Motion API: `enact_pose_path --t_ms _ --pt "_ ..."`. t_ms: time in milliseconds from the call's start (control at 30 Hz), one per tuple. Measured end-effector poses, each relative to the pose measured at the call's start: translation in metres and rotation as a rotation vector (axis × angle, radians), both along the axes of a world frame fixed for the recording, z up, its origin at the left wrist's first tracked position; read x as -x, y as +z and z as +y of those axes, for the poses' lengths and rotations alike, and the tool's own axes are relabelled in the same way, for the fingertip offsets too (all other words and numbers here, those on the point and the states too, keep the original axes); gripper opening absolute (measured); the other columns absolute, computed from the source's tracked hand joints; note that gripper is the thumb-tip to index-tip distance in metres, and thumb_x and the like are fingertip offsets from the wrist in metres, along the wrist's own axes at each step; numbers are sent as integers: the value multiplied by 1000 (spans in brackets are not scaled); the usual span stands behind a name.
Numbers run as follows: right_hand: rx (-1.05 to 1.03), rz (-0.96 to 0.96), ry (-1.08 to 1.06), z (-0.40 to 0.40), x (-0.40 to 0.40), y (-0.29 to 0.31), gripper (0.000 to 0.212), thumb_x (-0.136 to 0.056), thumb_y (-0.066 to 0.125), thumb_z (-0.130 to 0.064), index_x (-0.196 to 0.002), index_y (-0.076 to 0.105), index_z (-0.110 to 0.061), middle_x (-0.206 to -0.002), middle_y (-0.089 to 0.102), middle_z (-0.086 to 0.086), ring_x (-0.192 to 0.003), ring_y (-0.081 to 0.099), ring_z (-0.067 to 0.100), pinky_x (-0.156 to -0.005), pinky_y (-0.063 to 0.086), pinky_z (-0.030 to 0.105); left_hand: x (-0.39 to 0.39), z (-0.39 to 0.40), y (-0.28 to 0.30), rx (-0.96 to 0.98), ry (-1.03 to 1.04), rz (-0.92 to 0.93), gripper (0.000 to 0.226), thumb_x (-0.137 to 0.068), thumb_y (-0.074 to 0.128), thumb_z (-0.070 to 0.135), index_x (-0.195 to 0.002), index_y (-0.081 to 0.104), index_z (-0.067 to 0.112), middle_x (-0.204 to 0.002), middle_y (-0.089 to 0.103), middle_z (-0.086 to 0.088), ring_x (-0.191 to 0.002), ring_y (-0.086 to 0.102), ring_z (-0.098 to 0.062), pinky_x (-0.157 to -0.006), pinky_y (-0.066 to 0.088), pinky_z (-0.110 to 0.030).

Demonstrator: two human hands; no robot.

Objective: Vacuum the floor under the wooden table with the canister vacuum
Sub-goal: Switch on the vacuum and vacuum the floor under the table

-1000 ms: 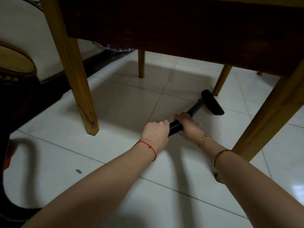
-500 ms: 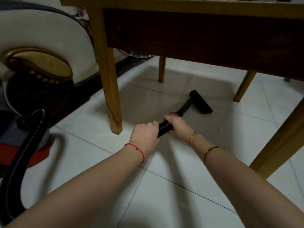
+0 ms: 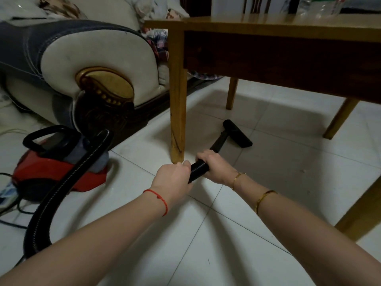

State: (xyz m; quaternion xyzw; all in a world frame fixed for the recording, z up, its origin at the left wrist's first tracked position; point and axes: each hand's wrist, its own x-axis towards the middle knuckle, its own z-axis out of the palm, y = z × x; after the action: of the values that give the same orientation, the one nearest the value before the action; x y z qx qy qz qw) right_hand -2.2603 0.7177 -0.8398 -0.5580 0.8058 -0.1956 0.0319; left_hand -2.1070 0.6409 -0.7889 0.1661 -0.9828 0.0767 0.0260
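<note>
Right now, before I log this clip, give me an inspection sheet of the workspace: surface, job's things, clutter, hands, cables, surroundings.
Surface: white tiled floor, shadowed under the wooden table.
Job's things: black floor nozzle flat on the tiles under the table; black wand runs back to the ribbed hose; red canister vacuum beside the sofa.
Clutter: clear plastic bottles on the tabletop; small dark specks on the tiles.
Hands: left hand and right hand both grip the hose, left nearer the person.
Cables: black power cord loose on the floor by the canister.
Surroundings: cream sofa with bedding on it.
</note>
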Motion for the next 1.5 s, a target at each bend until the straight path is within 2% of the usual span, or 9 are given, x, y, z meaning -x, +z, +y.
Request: enact_pose_path --t_ms 133,267,600,733,900,1033,1233,1367,1500 --pt "22 12 -20 -1 -30 5 16 -81 65 -13 -81 49 -17 -88 57 5 -87 51 20 -74 29 21 -26 -5 4 8 -16 -27 27 -91 48 31 -111 47 14 -95 63 -6 -83 64 -27 -61 37 -31" --pt "55 14 -64 0 -57 6 12 -82 65 -13 -85 54 -14 -92 59 8 -91 53 24 -79 40 28 -47 -8 9 7 -29 -48 26 -89 49 33 -108 46 15 -93 62 -5 -80 63 -27 -59 36 -31" --pt "85 68 -195 25 -72 -1 10 -84 62 -13 -92 56 -10 -99 59 8 -96 52 24 -84 40 28 -50 4 6 22 -109 -63 24 -90 47 33 -106 45 16 -76 46 0 -66 53 -25 -58 35 -30" --pt "67 74 -254 44 -53 -5 8 -85 60 -10 -91 56 -10 -99 58 8 -97 50 23 -74 35 23 -28 20 1 13 -136 -57 24 -91 47 31 -108 45 15 -82 55 -3 -69 56 -25 -58 35 -30" --pt "32 51 -316 73 -16 -15 11 -83 61 -11 -89 53 -13 -92 50 1 -96 46 21 -73 38 26 12 46 -7 -7 -171 -43 24 -91 47 27 -110 45 13 -96 63 -6 -83 63 -27 -61 35 -31" --pt "22 48 -331 96 14 -19 11 -82 63 -12 -88 54 -11 -92 48 1 -88 39 17 -73 29 24 46 68 -16 -18 -190 -23 25 -92 49 26 -114 47 13 -100 64 -5 -88 65 -26 -63 35 -30" --pt "35 16 -329 112 60 -30 22 -79 67 -8 -81 47 -17 -89 53 5 -92 47 25 -83 45 37 96 82 -35 -55 -198 17 24 -90 52 21 -112 48 12 -102 65 -5 -92 65 -26 -64 35 -28" --pt "41 28 -311 107 81 -41 30 -78 68 -8 -80 41 -22 -88 49 0 -95 47 25 -82 45 36 116 78 -47 -56 -189 8 22 -91 52 20 -111 48 12 -101 65 -5 -91 66 -26 -63 35 -28" --pt "47 42 -295 97 81 -45 22 -79 66 -7 -79 46 -15 -90 54 6 -96 45 25 -81 42 33 112 69 -46 -89 -158 -8 20 -91 51 20 -110 47 13 -100 66 -5 -88 66 -25 -62 34 -28"
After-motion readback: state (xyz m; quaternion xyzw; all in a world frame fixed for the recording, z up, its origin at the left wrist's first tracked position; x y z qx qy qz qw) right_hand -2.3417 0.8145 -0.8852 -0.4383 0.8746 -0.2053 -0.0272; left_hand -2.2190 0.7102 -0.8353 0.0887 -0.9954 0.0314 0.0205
